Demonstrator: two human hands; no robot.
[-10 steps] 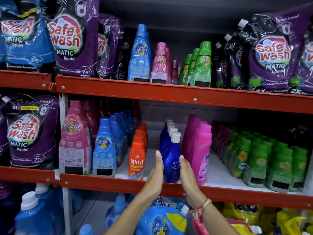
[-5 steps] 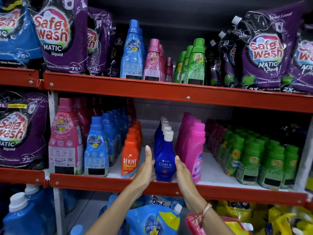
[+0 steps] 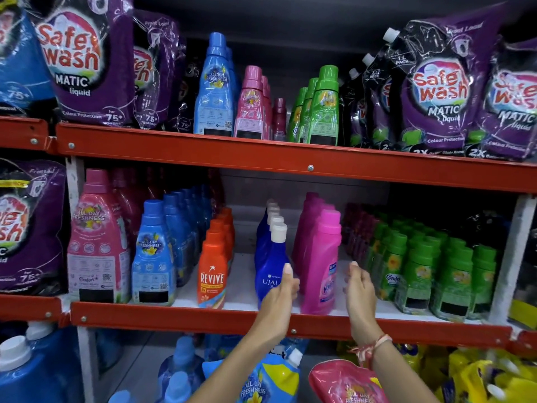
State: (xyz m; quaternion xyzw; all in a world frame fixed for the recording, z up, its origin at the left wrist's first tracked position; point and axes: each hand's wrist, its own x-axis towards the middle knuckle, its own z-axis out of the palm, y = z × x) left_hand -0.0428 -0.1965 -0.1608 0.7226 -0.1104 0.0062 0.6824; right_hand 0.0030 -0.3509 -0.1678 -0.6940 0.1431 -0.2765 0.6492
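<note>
Red metal shelf (image 3: 174, 318), painted and bolted, with a white board on top. Above it, purple pouches (image 3: 87, 62) of glossy, crinkled film. On the shelf, rows of upright plastic bottles running front to back: green bottles (image 3: 453, 280) at the right, an orange bottle (image 3: 212, 274) heading its row at the left.

Pink bottle (image 3: 322, 257) at the front of its row, near the shelf's front edge. Upright, smooth, flat-sided, square-shouldered, pink-capped. Directly between the two hands.

Just left of it, blue bottle (image 3: 268, 257): rounded, narrow-necked, white-capped.

Left hand (image 3: 280, 295) raised in front of the blue bottle, thumb up, fingers loosely bent toward the pink bottle's left side; contact unclear.

Right hand (image 3: 359, 292) just beside the pink bottle's right side, apart from it, fingers relaxed and slightly curved, gripping nothing.

Hands apart, palms facing each other.

Red-and-white thread (image 3: 372, 349) around the right wrist.
</note>
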